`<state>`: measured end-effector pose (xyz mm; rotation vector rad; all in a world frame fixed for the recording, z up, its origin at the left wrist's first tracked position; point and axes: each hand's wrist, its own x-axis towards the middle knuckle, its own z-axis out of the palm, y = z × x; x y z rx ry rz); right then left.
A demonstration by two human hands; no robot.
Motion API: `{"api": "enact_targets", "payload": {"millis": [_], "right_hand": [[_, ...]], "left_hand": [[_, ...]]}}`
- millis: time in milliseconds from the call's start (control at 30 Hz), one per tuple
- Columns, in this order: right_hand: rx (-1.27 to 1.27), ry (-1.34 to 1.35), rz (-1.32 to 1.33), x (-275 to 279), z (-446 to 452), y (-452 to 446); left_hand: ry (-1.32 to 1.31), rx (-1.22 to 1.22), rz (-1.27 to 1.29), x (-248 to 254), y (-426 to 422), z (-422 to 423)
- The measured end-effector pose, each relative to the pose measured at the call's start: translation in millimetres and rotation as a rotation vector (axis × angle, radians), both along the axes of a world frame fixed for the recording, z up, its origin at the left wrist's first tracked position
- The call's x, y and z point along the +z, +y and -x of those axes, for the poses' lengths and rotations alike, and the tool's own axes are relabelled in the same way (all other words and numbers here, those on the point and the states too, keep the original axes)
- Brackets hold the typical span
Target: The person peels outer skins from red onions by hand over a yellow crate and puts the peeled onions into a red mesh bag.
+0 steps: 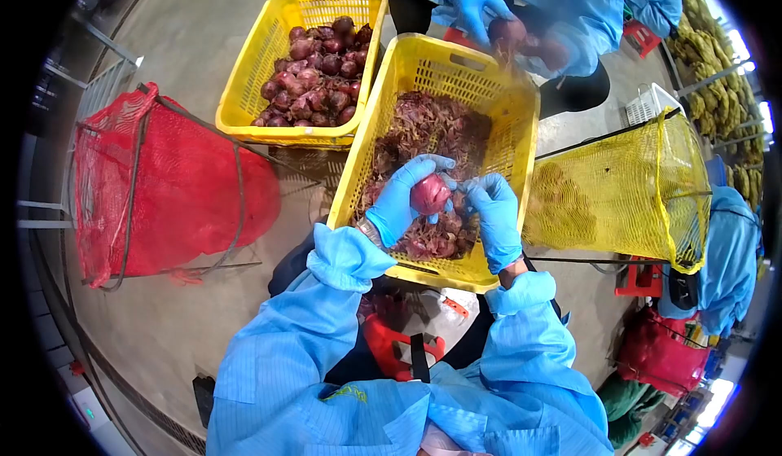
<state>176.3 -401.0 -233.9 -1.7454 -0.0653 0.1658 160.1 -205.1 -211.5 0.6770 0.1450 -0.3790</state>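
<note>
To my left I see a red mesh bag (187, 187) near a pale metal railing (106, 39). On my right, a white basket (653, 106) sits on the floor (187, 28), with yellowish bundles (705, 69) stacked beyond it.

Left hand (394, 206) holding onion (430, 195), 2 yellow crates (515, 130)

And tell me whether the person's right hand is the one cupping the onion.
No, the left hand cups the onion over a yellow crate, with the right hand beside it.
</note>
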Motion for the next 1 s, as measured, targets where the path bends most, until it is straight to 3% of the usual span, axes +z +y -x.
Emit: {"api": "enact_targets", "payload": {"millis": [133,233,267,300,433,500,700,800,867,1000], "right_hand": [[0.092,-0.106,0.030,18,4,7],[0.221,0.105,-0.242,52,12,25],[0.218,0.049,-0.167,42,15,25],[0.214,-0.016,-0.091,32,15,24],[0.179,0.096,-0.129,39,15,23],[0.173,0.144,-0.262,49,17,27],[0.173,0.135,-0.296,46,15,23],[0.144,0.139,-0.287,45,15,24],[0.139,0.147,-0.284,41,14,23],[0.172,0.175,-0.274,45,14,23]], "left_hand": [[0.105,-0.005,0.030,-3,5,0],[0.127,0.049,0.082,-4,-2,-2],[0.068,-0.002,0.021,-32,-5,-4],[-0.042,0.008,-0.191,-15,-5,0],[0.086,0.022,-0.171,-2,-12,2],[0.005,-0.068,-0.136,-7,-8,0],[0.004,-0.228,-0.006,6,-4,-2],[-0.117,-0.171,-0.229,7,-3,1],[0.100,-0.099,-0.208,17,-3,4],[-0.074,-0.169,-0.218,9,-2,0]]}}
